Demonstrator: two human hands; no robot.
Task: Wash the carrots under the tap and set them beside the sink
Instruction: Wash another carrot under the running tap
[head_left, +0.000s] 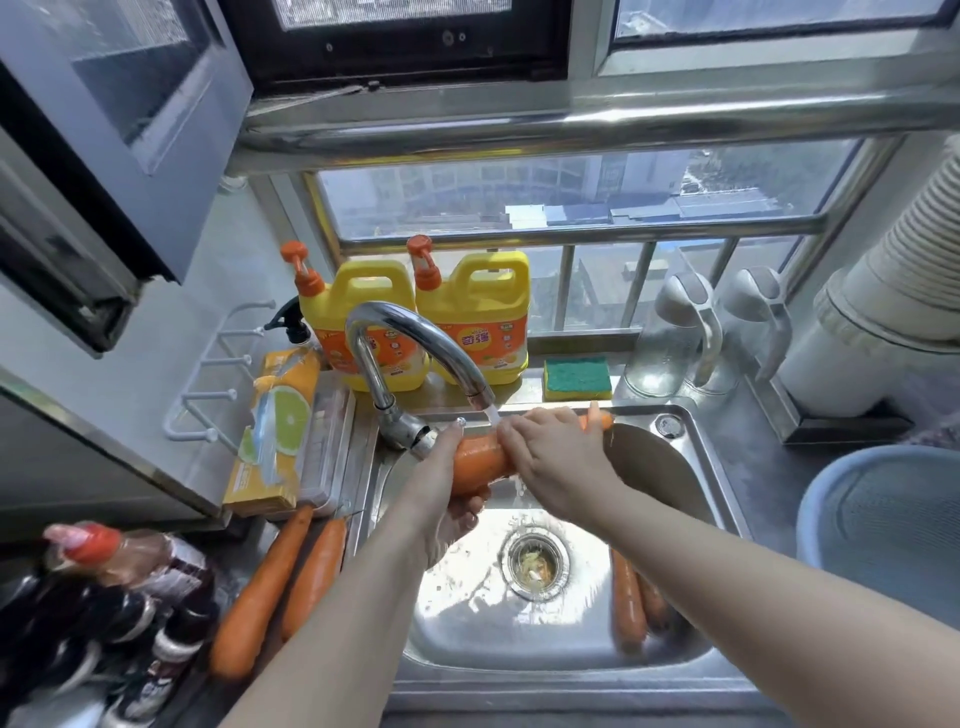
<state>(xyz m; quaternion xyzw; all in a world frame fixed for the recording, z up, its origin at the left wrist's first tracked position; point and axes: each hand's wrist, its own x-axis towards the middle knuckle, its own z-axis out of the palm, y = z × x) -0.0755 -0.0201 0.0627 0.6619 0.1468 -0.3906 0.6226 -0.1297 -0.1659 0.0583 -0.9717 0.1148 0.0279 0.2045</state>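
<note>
Both hands, left hand (447, 483) and right hand (556, 457), have fingers wrapped round the carrot (480, 457) under the tap (415, 338) stream above the sink (691, 457); turning it while rubbing should rinse every side

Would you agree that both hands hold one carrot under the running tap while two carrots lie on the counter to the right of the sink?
Not quite. The head view shows the two carrots on the counter left of the sink, not right. The rest holds: left hand and right hand hold one carrot under the running tap.
</note>
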